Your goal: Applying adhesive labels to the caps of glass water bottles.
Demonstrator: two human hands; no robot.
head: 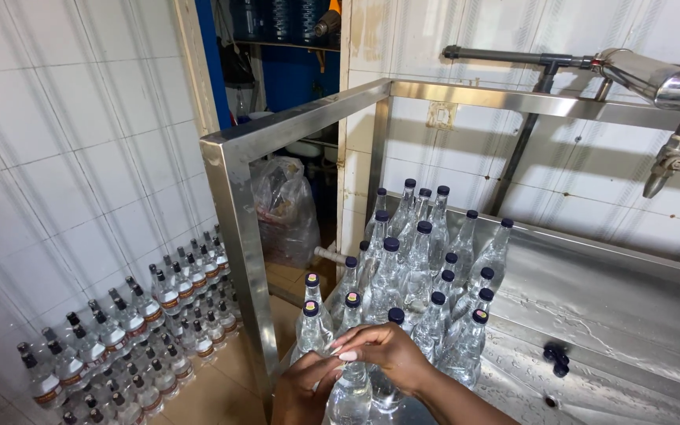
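Both my hands meet at the bottom centre over a clear plastic bottle (350, 397) at the near edge of a wet steel table (631, 315). My right hand (385, 352) curls over the bottle's top, hiding the cap. My left hand (302, 389) wraps the bottle's neck and shoulder from the left. Just behind stands a cluster of several filled clear bottles with dark caps (419, 271), some leaning against one another.
A steel frame post (239, 236) rises left of the bottles. Several labelled capped bottles (131, 330) stand in rows on the tiled floor at left. A steel filling pipe with a nozzle (667, 169) hangs at upper right. A plastic bag (283, 208) sits behind the frame.
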